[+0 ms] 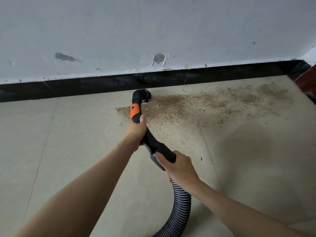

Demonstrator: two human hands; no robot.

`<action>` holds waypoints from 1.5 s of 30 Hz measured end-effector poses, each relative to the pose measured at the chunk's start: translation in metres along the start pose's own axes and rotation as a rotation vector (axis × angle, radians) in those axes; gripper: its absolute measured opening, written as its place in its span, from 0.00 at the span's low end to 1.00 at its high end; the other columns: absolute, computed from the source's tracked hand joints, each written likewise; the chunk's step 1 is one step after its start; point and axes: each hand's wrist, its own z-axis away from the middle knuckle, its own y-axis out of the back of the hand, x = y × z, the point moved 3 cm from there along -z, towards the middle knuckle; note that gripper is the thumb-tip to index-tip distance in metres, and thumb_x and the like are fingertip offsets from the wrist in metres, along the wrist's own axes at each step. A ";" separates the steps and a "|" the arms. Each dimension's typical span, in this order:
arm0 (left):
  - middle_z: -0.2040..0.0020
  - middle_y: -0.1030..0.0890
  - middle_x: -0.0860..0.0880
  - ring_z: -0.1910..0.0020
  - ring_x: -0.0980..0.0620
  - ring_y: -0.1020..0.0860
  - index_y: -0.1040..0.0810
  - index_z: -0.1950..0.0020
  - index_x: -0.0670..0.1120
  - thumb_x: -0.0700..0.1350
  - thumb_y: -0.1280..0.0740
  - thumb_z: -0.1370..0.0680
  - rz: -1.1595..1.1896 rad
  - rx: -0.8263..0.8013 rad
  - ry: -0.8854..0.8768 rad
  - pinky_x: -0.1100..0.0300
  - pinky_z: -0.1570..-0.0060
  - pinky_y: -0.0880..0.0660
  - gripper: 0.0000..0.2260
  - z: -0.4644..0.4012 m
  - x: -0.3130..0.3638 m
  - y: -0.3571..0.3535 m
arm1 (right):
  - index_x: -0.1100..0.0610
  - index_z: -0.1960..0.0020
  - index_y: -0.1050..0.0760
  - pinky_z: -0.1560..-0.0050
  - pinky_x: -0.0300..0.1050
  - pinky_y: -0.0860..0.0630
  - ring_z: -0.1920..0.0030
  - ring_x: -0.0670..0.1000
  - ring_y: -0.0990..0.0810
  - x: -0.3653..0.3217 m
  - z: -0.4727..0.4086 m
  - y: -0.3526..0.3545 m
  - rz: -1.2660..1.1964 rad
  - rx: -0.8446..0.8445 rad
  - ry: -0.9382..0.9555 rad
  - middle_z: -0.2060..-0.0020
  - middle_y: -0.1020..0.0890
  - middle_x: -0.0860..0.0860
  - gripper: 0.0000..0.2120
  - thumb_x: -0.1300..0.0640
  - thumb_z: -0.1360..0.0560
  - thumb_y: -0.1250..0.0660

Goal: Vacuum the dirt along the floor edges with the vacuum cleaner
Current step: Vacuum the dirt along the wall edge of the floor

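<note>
A black vacuum wand with an orange clip points toward the wall. Its nozzle sits on the floor at the left end of a brown patch of sawdust-like dirt, close to the black skirting board. My left hand grips the wand just below the orange clip. My right hand grips the black cuff where the ribbed grey hose joins. The hose curves down and out of view at the bottom edge.
The beige tiled floor to the left of the nozzle shows no dirt. A scuffed white wall rises above the skirting. A dark red object stands at the right corner, next to the thin far end of the dirt.
</note>
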 end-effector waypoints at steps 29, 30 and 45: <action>0.47 0.23 0.38 0.45 0.37 0.21 0.31 0.47 0.41 0.57 0.41 0.20 -0.068 -0.280 -0.126 0.42 0.43 0.24 0.19 0.001 0.048 -0.111 | 0.55 0.59 0.29 0.78 0.36 0.30 0.80 0.46 0.23 0.041 -0.021 0.056 -0.218 0.192 -0.054 0.73 0.23 0.49 0.19 0.39 0.29 0.30; 0.47 0.23 0.38 0.45 0.37 0.21 0.31 0.46 0.41 0.57 0.41 0.20 -0.058 -0.273 -0.126 0.42 0.43 0.24 0.18 0.000 0.050 -0.107 | 0.55 0.59 0.29 0.78 0.36 0.30 0.79 0.46 0.23 0.038 -0.023 0.055 -0.212 0.184 -0.040 0.73 0.23 0.49 0.19 0.39 0.29 0.30; 0.56 0.25 0.45 0.55 0.44 0.23 0.33 0.41 0.41 0.57 0.45 0.19 0.097 0.109 -0.013 0.51 0.58 0.24 0.20 0.014 0.000 0.063 | 0.56 0.58 0.28 0.69 0.41 0.26 0.74 0.49 0.20 -0.040 -0.005 -0.019 -0.028 -0.308 0.154 0.70 0.19 0.51 0.22 0.36 0.28 0.32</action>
